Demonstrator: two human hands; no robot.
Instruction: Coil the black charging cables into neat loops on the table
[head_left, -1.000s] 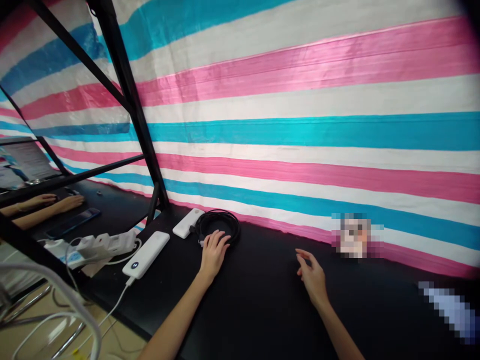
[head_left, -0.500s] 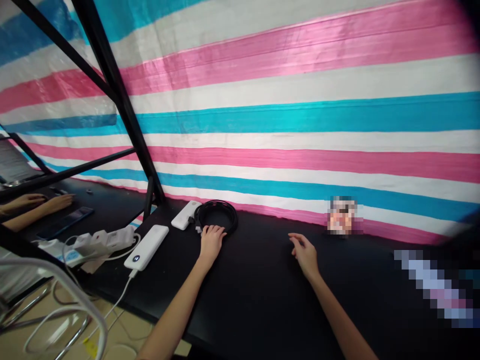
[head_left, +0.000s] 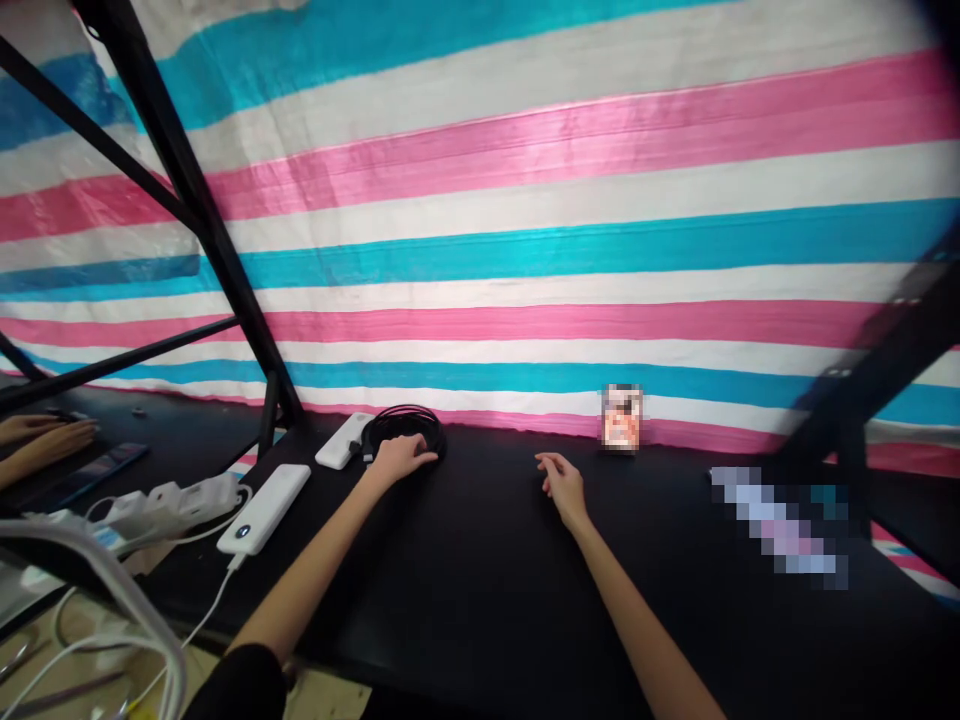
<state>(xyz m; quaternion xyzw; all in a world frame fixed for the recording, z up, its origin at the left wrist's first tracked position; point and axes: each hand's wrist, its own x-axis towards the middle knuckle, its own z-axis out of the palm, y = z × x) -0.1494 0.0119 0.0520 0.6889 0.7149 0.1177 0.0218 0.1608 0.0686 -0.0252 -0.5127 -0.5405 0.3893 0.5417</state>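
While the right fingers (head_left: 553, 466) stay half-open, the left hand (head_left: 399, 458) now arches over the black cable (head_left: 435, 430), grip unclear.

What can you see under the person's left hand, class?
The left hand overlaps the near part of the coiled black cable; the coil's far side shows. Whatever lies directly beneath the palm is covered.

A plain matte black cloth sleeve (head_left: 238, 685) covers the left arm down to about the elbow, its edge softly rounded. Below it, the slim left forearm (head_left: 330, 560) is bare, tapering through a narrow wrist into a bare, slender-fingered left hand (head_left: 405, 458). The right forearm (head_left: 622, 605), equally slim, and right hand (head_left: 564, 488) are bare too.
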